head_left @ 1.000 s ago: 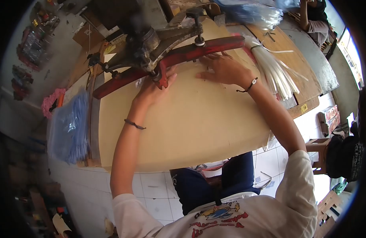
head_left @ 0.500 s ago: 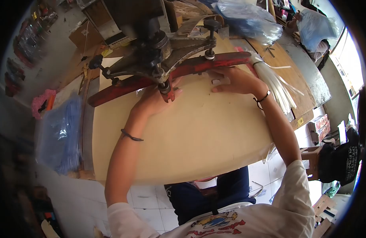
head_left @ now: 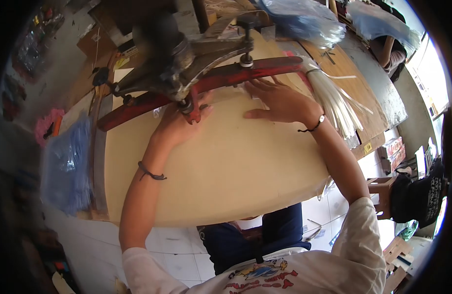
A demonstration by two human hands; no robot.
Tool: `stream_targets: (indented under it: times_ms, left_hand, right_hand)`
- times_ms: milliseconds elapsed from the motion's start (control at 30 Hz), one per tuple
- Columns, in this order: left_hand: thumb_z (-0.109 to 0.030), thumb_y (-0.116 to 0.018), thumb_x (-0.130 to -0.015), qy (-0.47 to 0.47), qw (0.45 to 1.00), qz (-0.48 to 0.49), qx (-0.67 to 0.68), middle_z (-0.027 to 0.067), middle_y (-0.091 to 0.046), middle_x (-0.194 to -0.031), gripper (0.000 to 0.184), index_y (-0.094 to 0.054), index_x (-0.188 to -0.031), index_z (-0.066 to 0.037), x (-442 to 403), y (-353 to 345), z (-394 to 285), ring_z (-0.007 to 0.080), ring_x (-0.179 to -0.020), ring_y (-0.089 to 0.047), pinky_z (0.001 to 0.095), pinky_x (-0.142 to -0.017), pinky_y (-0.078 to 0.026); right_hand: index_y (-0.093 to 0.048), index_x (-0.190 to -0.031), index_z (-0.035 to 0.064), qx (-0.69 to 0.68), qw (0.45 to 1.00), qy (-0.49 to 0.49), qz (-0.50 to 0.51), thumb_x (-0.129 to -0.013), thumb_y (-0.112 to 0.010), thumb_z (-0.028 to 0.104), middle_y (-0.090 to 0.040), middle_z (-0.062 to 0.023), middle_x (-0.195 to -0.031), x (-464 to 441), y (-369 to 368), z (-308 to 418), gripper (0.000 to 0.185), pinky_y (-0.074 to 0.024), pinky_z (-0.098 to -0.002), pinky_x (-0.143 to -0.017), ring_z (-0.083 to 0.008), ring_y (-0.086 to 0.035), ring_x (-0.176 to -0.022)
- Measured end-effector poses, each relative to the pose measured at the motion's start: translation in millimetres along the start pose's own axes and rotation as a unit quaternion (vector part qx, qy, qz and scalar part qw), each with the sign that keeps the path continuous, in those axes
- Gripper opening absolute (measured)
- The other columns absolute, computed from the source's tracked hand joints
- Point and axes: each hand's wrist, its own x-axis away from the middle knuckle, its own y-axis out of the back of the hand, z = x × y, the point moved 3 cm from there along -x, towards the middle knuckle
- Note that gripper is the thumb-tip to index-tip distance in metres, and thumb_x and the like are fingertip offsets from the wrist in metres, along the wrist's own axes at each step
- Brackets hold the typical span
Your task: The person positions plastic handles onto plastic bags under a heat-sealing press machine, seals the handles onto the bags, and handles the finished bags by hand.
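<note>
Seemingly for steadiness, the right hand (head_left: 290, 105) lies open, fingers spread beside the red bar (head_left: 226, 74), over the tan sheet (head_left: 236, 166). The left hand (head_left: 171, 126) is partly hidden, its grip unclear, near clear plastic (head_left: 157, 112). Rightward of the fingers, white strips (head_left: 335, 100) cross the wooden table (head_left: 370, 105); farther off, another person (head_left: 387, 51).

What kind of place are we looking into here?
Probably a small plastic-bag workshop: a red-barred press stands over the covered worktable, with stacked clear plastic at its left edge and a bundle of pale strips at the right.
</note>
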Motion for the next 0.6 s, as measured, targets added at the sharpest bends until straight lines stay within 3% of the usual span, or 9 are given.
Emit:
stream_targets:
  times_ms: [100,200,300,400,500,600]
  left_hand:
    - [-0.029,-0.048,-0.106,-0.026,0.997,-0.015,0.077,0.0178,-0.045,-0.154,0.051,-0.042,-0.153,-0.011,3,-6,-7,0.0345,-0.145,-0.039,0.0436,-0.119,-0.032]
    - [-0.023,-0.050,-0.104,-0.111,0.993,-0.027,-0.029,0.0184,-0.044,-0.155,0.051,-0.043,-0.151,-0.005,1,-6,-32,0.0360,-0.146,-0.037,0.0446,-0.120,-0.030]
    - [-0.021,-0.059,-0.098,-0.183,0.979,-0.069,-0.055,0.0236,-0.045,-0.151,0.053,-0.048,-0.144,0.002,-14,-23,-64,0.0429,-0.138,-0.043,0.0480,-0.116,-0.035]
    - [-0.020,-0.055,-0.099,-0.158,0.986,-0.038,-0.027,0.0218,-0.043,-0.154,0.055,-0.044,-0.150,-0.003,-27,-27,-77,0.0399,-0.144,-0.038,0.0459,-0.119,-0.031]
    - [-0.020,-0.055,-0.098,-0.111,0.994,-0.006,-0.019,0.0228,-0.041,-0.155,0.056,-0.043,-0.148,-0.001,-39,-27,-94,0.0407,-0.143,-0.039,0.0455,-0.118,-0.031]
    - [-0.020,-0.052,-0.099,-0.099,0.995,-0.022,-0.011,0.0223,-0.038,-0.157,0.054,-0.041,-0.148,0.000,-38,-34,-91,0.0403,-0.144,-0.037,0.0451,-0.119,-0.031]
  right_hand:
    - [-0.035,-0.152,-0.0049,0.007,1.000,-0.002,-0.012,-0.097,-0.045,0.069,-0.037,-0.0248,-0.157,0,-5,1,0.093,-0.0183,-0.0484,-0.124,-0.0370,-0.029,-0.150]
    - [-0.040,-0.149,-0.0054,-0.020,0.998,0.020,-0.050,-0.092,-0.050,0.072,-0.041,-0.0233,-0.155,-1,-13,-7,0.096,-0.0193,-0.0492,-0.124,-0.0358,-0.035,-0.147]
    - [-0.049,-0.143,-0.0034,-0.051,0.996,0.053,-0.042,-0.087,-0.060,0.070,-0.050,-0.0201,-0.149,-5,-6,-15,0.093,-0.0237,-0.0481,-0.122,-0.0356,-0.045,-0.140]
    - [-0.052,-0.144,0.0041,-0.126,0.991,0.039,0.038,-0.085,-0.062,0.069,-0.048,-0.0198,-0.151,-5,11,-20,0.088,-0.0328,-0.0455,-0.119,-0.0342,-0.042,-0.143]
    - [-0.059,-0.138,0.0079,-0.190,0.980,0.060,0.002,-0.090,-0.065,0.054,-0.058,-0.0199,-0.140,-3,14,-30,0.067,-0.0410,-0.0424,-0.111,-0.0358,-0.051,-0.133]
    - [-0.065,-0.128,0.0070,-0.184,0.964,0.028,-0.191,-0.093,-0.063,0.034,-0.066,-0.0202,-0.127,-7,-4,-41,0.044,-0.0453,-0.0444,-0.105,-0.0365,-0.058,-0.123]
